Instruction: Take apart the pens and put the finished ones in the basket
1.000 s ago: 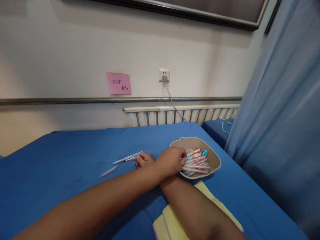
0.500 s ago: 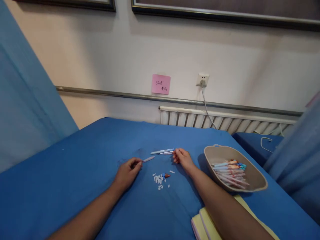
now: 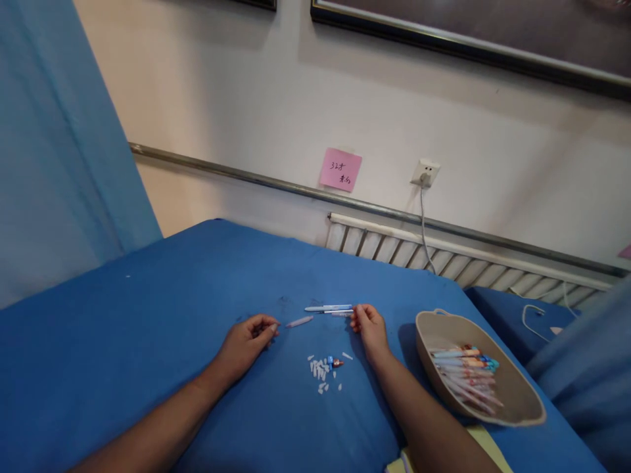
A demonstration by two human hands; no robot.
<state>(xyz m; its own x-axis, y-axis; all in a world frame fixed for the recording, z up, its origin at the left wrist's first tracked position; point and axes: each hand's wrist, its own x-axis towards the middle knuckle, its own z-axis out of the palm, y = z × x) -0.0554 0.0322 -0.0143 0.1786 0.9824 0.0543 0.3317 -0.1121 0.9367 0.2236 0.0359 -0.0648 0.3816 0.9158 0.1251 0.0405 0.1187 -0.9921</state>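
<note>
Pens inside a basket; left of the basket, small pieces and loose pens; before it, cloth; behind it, radiator.

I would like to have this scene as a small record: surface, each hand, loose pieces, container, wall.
Surface: table covered with blue cloth
Left hand: fingertips close to a slim, pale pen barrel; grip unclear
Right hand: fingertips at the right ends of slim blue and white pen parts; grip unclear
Loose pieces: small white pieces, with small blue and brown pieces beside them
Container: beige rounded basin, holding pale blue and pink pens
Near container: yellow cloth, cut off by the lower picture edge
Wall: pink paper note; white socket with cable
</note>
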